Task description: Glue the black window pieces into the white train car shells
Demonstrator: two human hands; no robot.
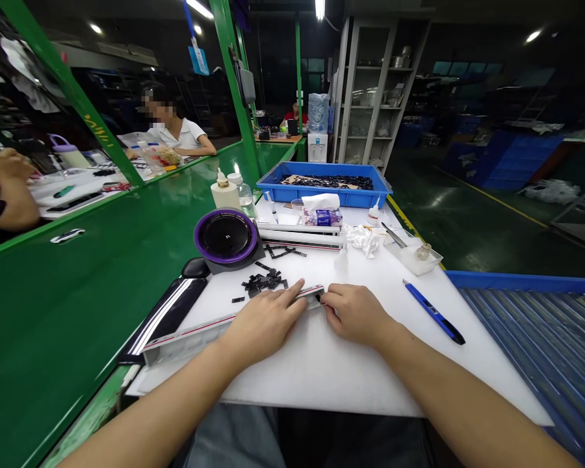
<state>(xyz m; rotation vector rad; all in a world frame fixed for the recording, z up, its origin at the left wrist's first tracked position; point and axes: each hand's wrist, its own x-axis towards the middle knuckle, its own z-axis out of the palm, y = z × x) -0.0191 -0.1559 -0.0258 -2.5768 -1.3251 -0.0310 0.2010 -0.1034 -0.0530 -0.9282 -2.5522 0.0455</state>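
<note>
A long pale channel-shaped strip [190, 338] with a red line along its top edge lies slantwise on the white work board [312, 383]. My left hand [268, 322] rests over the strip near its far end, fingers wrapped on it and the index finger stretched along the top. At that end my right hand [353, 313] is closed in a pinch on a small black piece [318, 298], partly hidden by the fingertips. Just beyond my left hand lies a heap of small flat black pieces [263, 281].
A purple-rimmed round device [226, 235] stands behind the heap, beside more pale strips [299, 235]. Farther back is a blue tray [322, 194] of black parts. A blue pen-like tool [433, 312] lies right, near a blue bin [521, 279] of long strips. Co-workers sit left.
</note>
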